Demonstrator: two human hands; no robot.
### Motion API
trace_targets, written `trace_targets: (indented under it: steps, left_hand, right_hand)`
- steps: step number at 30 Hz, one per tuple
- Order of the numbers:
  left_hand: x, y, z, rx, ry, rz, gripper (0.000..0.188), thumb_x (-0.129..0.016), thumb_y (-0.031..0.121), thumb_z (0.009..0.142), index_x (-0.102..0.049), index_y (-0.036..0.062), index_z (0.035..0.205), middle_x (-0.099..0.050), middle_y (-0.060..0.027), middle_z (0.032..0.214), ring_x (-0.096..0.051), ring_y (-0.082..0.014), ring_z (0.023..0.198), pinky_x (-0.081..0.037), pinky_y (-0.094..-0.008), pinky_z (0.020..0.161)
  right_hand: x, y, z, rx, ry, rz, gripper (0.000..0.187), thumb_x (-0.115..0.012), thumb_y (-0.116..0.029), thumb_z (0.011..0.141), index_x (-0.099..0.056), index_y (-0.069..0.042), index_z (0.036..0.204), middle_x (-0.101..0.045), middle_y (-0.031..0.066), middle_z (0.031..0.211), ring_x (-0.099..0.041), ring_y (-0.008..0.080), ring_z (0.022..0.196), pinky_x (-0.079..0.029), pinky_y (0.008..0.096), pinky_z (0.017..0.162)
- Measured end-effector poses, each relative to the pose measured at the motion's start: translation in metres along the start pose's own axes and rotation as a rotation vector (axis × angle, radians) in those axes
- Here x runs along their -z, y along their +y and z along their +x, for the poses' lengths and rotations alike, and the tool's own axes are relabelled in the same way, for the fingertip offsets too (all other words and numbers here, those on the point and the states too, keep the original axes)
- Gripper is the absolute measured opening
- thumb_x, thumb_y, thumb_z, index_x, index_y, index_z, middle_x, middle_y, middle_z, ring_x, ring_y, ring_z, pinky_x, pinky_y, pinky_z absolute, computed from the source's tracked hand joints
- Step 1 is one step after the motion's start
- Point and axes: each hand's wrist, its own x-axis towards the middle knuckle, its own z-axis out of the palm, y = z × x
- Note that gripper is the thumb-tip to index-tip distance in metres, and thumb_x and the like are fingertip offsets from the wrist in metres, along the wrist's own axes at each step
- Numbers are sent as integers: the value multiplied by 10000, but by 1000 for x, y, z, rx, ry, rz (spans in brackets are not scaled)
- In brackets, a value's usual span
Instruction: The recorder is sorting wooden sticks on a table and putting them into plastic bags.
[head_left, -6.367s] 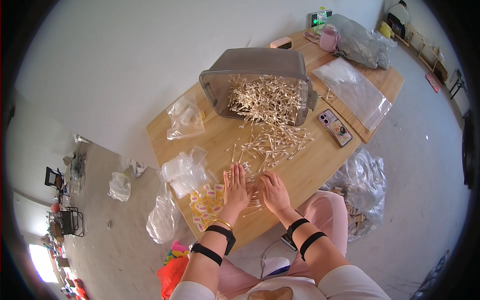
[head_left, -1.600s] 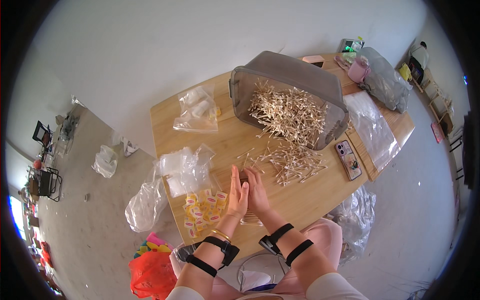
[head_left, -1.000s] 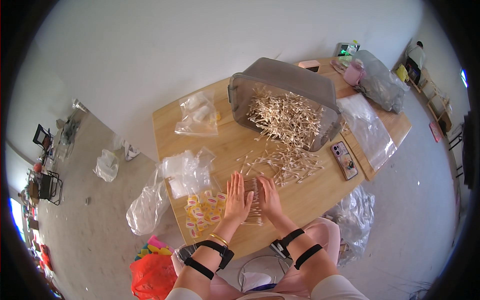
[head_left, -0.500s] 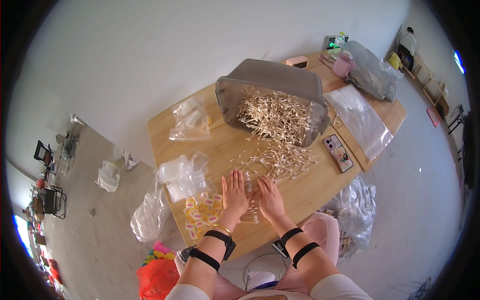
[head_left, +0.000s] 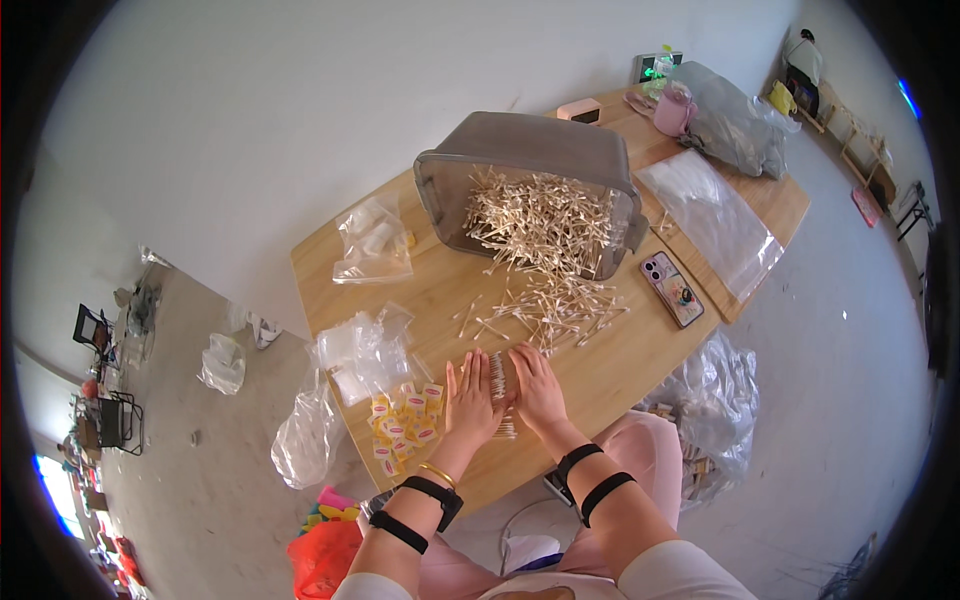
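Grey plastic bin lies on its side on the wood table, mouth toward the person — heaped with loose cotton swabs, some spilled out front. Lined-up row of swabs sits between the hands, near table edge. Left hand flat, fingers straight, along the row's left; right hand open, fingers slightly bent, along its right — can't tell how firmly they press. Clear bag left of bin holds whitish contents.
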Motion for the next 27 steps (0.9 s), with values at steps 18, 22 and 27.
trace_targets:
  steps: [18,22,27]
  left_hand:
    - [-4,-6,-14,-109,43,-46,917,-387,622,974,-180,-52,1561,-188,-232,1634,-136,-306,1544,-6,-560,1234]
    - [-4,-3,-25,-160,47,-76,949,-384,655,958,-198,-60,1554,-172,-221,1642,-117,-300,1548,-11,-556,1236]
    - [6,4,-38,-176,45,-82,961,-432,644,941,-207,-63,1553,-174,-204,1648,-107,-291,1551,-29,-553,1240]
  right_hand:
    - [3,-1,0,-21,55,130,418,-521,2,878,-542,19,1295,-551,182,1302,-504,366,1264,-422,429,1086]
    - [3,-2,0,-17,67,157,396,-509,-1,897,-542,22,1291,-550,187,1299,-521,378,1228,-440,427,1052]
    - [0,5,-1,17,86,189,388,-510,-6,903,-545,17,1289,-552,191,1289,-541,387,1192,-460,426,1017]
